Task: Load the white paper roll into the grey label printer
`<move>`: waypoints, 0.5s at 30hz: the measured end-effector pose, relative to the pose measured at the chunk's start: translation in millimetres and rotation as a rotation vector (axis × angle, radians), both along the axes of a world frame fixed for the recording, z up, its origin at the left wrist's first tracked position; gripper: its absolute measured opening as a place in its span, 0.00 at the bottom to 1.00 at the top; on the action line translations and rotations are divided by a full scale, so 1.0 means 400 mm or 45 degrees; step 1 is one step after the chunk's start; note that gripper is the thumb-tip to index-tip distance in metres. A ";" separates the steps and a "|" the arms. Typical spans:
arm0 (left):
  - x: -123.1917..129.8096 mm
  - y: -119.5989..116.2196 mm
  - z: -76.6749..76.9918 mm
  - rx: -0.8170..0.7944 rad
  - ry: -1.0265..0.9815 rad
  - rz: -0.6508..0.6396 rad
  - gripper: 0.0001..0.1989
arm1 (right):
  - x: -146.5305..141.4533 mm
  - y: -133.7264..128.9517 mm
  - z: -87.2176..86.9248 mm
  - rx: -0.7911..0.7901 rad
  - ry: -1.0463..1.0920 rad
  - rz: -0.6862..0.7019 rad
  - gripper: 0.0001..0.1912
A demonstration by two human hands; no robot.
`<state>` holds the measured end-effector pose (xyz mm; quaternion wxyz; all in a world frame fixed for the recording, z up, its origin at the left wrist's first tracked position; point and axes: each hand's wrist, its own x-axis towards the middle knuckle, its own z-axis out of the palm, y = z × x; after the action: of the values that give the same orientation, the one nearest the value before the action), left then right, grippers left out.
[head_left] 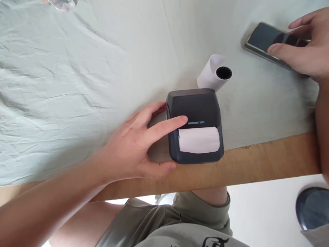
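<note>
A black label printer [196, 106] marked NIIMBOT sits near the table's front edge, a torn strip of white paper [199, 140] lying out of its slot. My left hand [138, 144] grips the printer from the left: the index finger rests on its lid, the thumb is at the lower left corner and the other fingers are along the side. Just behind the printer, a white paper roll [209, 77] with a black core lies on its side. At the upper right, my right hand [303, 48] is closed on a smartphone [264, 37], its thumb over the dark screen.
A pale, wrinkled cloth [77, 85] covers the table, whose bare wooden edge [257, 154] runs along the front. Part of a clear object [64, 4] shows at the top left. Below on the right is a dark round thing [313, 207].
</note>
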<state>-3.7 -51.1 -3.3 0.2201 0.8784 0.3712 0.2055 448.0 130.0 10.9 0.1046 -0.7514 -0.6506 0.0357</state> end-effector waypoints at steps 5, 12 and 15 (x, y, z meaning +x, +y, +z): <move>0.000 -0.002 0.003 0.017 0.052 0.015 0.50 | -0.043 -0.021 0.012 -0.061 0.002 -0.108 0.44; 0.003 -0.003 0.004 0.011 0.043 0.000 0.48 | -0.025 -0.020 -0.005 0.007 0.079 -0.141 0.43; 0.003 -0.002 0.001 0.017 0.036 0.018 0.49 | -0.031 -0.013 -0.001 -0.011 0.023 -0.131 0.40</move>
<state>-2.5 -52.0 -3.1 0.2077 0.8800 0.3789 0.1970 435.7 124.9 10.7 0.1088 -0.7840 -0.6099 0.0399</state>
